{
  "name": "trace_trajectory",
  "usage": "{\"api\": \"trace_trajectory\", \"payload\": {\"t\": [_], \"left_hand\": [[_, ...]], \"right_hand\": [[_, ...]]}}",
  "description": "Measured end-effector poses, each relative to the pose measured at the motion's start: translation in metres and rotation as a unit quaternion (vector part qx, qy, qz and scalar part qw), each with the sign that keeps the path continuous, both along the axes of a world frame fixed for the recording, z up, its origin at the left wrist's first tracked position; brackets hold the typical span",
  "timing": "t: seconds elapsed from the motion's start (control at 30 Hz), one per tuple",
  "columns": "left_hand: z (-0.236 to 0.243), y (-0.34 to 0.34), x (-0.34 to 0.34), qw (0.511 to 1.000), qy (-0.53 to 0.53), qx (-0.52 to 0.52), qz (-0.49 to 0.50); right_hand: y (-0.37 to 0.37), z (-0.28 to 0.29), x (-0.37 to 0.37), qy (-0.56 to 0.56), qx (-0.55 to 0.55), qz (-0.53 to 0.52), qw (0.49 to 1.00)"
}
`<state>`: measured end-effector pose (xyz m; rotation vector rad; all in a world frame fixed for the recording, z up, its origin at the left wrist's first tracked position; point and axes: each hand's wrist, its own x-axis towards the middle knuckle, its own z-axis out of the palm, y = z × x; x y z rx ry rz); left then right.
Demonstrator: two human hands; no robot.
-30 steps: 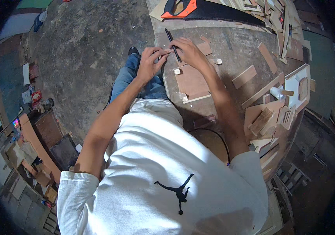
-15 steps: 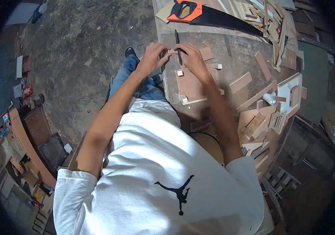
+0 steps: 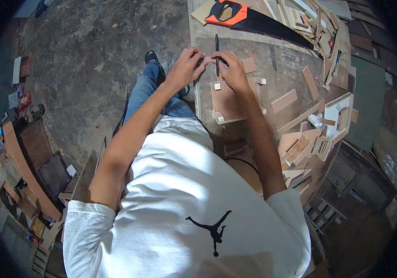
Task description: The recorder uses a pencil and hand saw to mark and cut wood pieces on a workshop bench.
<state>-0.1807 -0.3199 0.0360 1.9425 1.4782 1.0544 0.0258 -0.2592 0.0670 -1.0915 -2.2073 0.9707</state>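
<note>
My left hand (image 3: 187, 66) is closed, its fingertips pinching one end of a small strip of pale wood (image 3: 208, 59). At the strip's other end is my right hand (image 3: 233, 70), its fingers curled around a slim black pen (image 3: 217, 41) that stands nearly upright. The right fingertips seem to touch the strip too, but the exact contact is too small to make out. Just below my right hand lies a flat reddish wooden panel (image 3: 228, 99) with small pale blocks at its corners. My right forearm covers part of that panel.
A handsaw (image 3: 272, 28) with an orange and black handle lies across the far side of the worktable (image 3: 249, 39). Offcuts (image 3: 326, 34) are heaped at the far right. Loose wood strips (image 3: 284, 101) and a white tray-like piece (image 3: 339, 113) lie to the right.
The view has shifted slightly. Both hands stay close together at the wood strip, and the pen has turned a little more upright in my right hand.
</note>
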Motion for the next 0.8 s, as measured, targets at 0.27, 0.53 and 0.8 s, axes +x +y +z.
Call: {"api": "trace_trajectory", "payload": {"t": [0.27,0.53,0.8], "left_hand": [[-0.002,-0.002,0.001,0.999,-0.048,-0.002,0.026],[-0.004,-0.008,0.008,0.997,-0.054,0.020,0.046],[0.001,-0.004,0.006,0.997,-0.066,0.012,0.041]], "right_hand": [[0.003,0.002,-0.001,0.003,-0.002,0.001,1.000],[-0.005,0.002,0.000,-0.006,-0.002,-0.004,1.000],[-0.002,0.006,-0.002,-0.001,0.001,-0.011,1.000]]}}
